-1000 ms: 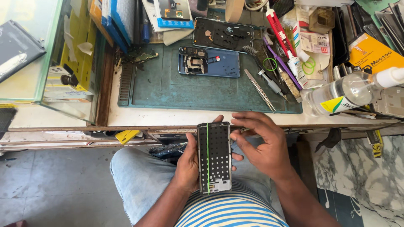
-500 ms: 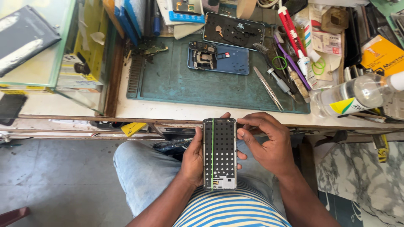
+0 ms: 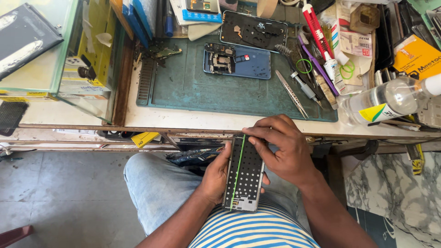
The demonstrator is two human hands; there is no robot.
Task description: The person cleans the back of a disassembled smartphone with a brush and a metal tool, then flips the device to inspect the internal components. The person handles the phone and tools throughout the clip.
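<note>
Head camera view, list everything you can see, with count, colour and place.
phone panel: one, black with dots and a green line, over the lap
mat: one, teal, on the bench
open phone: one, blue, on the mat
black phone frame: one, above the open phone
tweezers: one, silver, mat's right part
bottle: one, clear, lying at bench right
glass case: one, far left
left hand: holds the panel's left edge
right hand: fingers on the panel's top
</note>
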